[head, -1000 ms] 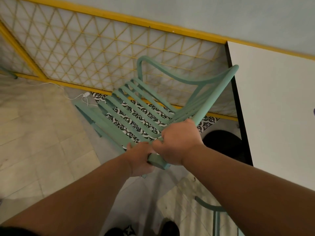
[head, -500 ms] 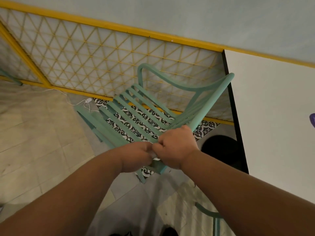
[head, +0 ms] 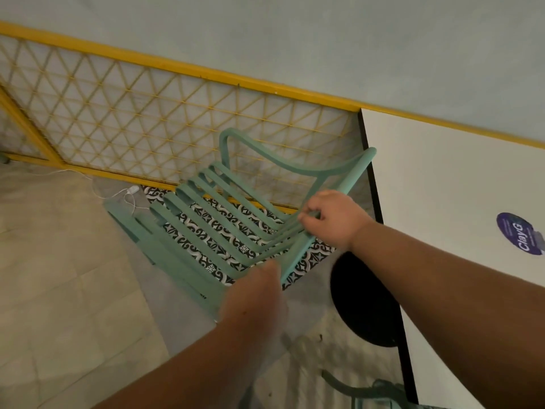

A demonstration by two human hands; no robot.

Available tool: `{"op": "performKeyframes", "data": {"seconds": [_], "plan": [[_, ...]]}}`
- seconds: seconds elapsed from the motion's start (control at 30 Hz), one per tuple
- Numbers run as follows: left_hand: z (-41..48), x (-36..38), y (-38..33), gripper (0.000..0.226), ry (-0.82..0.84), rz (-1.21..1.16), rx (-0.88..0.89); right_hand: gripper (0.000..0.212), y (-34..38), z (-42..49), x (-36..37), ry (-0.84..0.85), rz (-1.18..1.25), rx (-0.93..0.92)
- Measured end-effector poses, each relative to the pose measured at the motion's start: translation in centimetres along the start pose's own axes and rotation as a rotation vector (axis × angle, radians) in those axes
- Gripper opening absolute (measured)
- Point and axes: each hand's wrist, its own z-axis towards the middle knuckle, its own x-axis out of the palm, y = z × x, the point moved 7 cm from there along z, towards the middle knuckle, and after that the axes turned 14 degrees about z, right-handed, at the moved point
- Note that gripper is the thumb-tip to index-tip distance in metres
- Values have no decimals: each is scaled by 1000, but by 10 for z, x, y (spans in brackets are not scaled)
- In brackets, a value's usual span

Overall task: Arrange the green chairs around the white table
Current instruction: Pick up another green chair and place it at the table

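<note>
- Since the earlier frames the two hands have come apart. They were clasped together at the lower corner of the chair's back. Now the right hand sits higher up the back, and the left hand is lower and nearer the camera.
- The right hand's grip is clamped on the green chair, with its fingers curled round the thin back slats beside the thick side rail.
- The left hand is blurred, just below the bottom end of that side rail. I cannot tell whether its grip is apart or clamped on anything.
- The green chair is tilted and lies just beside the left edge of the white tabletop, in front of the yellow lattice fence.
- Black-and-white patterned tiles show through the seat slats.
- A purple round sticker reading "ClayG" lies on the tabletop near its right side.
- A black round base sits on the floor under the tabletop's edge.
- Part of a second green chair shows at the bottom edge, close to the tabletop.
- A white cable lies on the floor left of the held chair.
</note>
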Motion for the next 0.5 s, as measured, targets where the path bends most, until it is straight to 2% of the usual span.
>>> {"op": "performKeyframes", "data": {"seconds": [0.1, 0.23, 0.5], "plan": [[1, -2, -3, 15, -17, 12, 23, 36, -14, 10, -2, 46, -110, 33], [4, 1, -1, 12, -17, 16, 45, 52, -16, 26, 16, 204, -422, 94], [3, 0, 4, 8, 14, -9, 79, 55, -9, 21, 19, 153, -480, 121]]}}
